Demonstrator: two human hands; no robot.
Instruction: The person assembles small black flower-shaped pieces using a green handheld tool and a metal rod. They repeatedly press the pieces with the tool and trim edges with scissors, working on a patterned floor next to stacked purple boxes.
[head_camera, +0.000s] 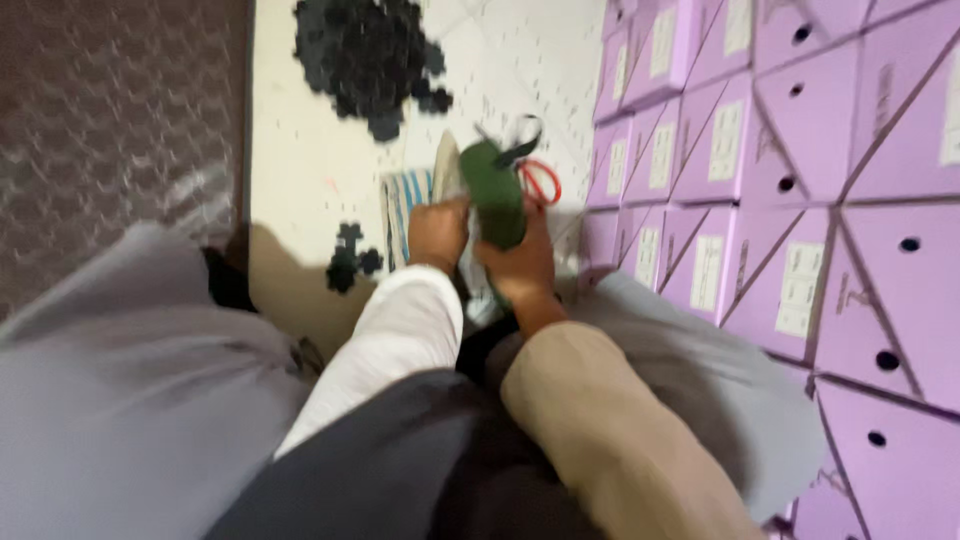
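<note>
I hold a green shoe-shaped piece above my lap, over the pale floor. My right hand is clenched around its lower end from below; my left hand grips its left edge together with a pale, light-coloured layer that lies against it. The frame is blurred, so I cannot tell the exact finger placement or whether the pale layer is a sole or a liner. The green piece runs its long axis away from my body, nearly vertical in the view, with the rounded end pointing away from me toward the top of the frame and the near end buried in my right hand. Judged from the two-handed grip, the step in hand is aligning or pressing the green piece against the pale layer. The next move calls for keeping both edges flush along that long axis and holding steady pressure. Red-handled scissors lie just beyond the green piece. A pile of black cut pieces lies farther off on the floor, and stacked purple boxes stand to my right.
</note>
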